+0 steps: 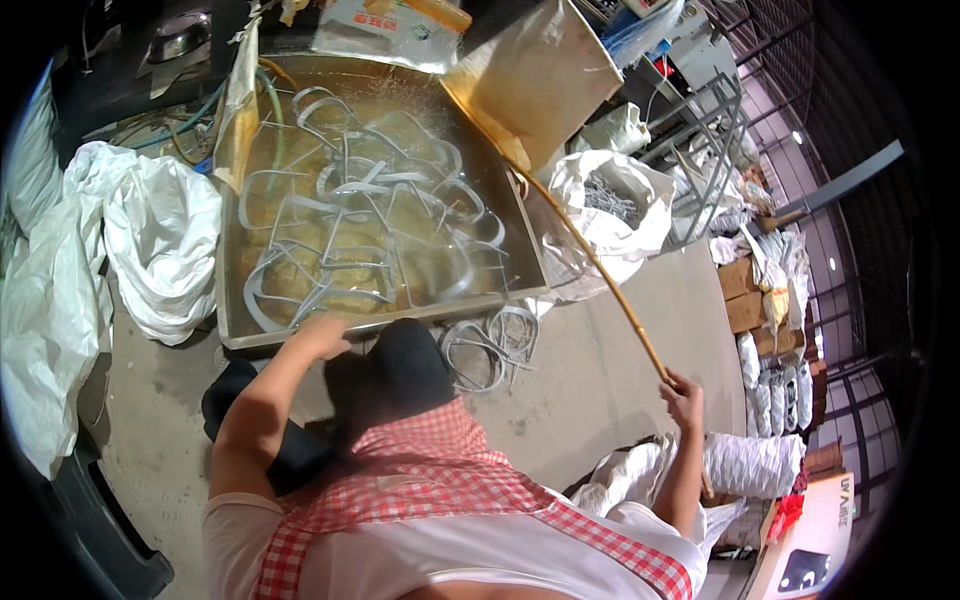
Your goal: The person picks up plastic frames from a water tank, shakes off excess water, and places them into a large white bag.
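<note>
In my right hand (683, 400) a long, thin bamboo pole (600, 265) is gripped near its lower end, fingers wrapped round it. The pole slants up and left, its far end by the right wall of a shallow metal tank (530, 235). Yellowish, rippled liquid fills the tank, with several curved grey strips (365, 190) lying tangled in it. My left hand (322, 335) is at the tank's near rim, fingers loosely extended and seemingly holding nothing; whether it touches the rim I cannot tell. More bent strips (490, 350) lie on the floor, just outside the near rim.
White sacks (160, 240) lie left of the tank. A stained, pale board (540, 75) leans at its far right, beside an open white sack (610, 215) of grey metal pieces. A metal rack (700, 160) stands beyond. Hoses (275, 110) hang into the far left corner.
</note>
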A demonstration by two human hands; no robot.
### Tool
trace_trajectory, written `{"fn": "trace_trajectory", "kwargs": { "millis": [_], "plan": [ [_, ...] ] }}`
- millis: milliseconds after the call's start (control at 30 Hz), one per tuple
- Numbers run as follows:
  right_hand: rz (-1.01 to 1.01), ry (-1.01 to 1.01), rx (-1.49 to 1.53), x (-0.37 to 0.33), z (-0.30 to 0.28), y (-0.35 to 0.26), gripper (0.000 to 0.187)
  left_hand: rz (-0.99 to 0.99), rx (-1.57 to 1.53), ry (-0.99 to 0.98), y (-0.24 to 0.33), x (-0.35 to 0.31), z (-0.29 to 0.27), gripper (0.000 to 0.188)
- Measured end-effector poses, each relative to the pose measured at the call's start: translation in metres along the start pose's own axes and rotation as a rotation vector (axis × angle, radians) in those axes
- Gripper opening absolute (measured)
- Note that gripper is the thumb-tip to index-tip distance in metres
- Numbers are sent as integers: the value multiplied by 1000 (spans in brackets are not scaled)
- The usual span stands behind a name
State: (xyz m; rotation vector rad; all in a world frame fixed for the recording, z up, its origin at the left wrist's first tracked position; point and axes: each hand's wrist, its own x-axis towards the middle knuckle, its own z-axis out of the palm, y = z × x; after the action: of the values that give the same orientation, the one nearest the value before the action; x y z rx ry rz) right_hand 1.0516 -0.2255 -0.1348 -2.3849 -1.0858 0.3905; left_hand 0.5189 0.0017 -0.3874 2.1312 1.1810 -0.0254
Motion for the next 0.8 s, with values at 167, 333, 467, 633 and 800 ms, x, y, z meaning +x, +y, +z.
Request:
{"fn": "trace_trajectory", "kwargs": {
  "millis": [167,333,467,633,800],
  "plan": [
    [71,181,47,-26,-82,29,36,-27,12,-11,-13,4,14,40],
    [25,303,-370,30,-63,6,32,-63,37,6,-26,9,15,37],
    [-108,314,-830,122,-27,-27,30,-25,7,100,-27,17,27,34],
    [-153,246,-767,225,113,-61,27,-132,20,158,-37,11,47,34],
    [-24,78,-903,219,207,-68,52,-151,-40,147,-33,-8,35,34]
  ]
}}
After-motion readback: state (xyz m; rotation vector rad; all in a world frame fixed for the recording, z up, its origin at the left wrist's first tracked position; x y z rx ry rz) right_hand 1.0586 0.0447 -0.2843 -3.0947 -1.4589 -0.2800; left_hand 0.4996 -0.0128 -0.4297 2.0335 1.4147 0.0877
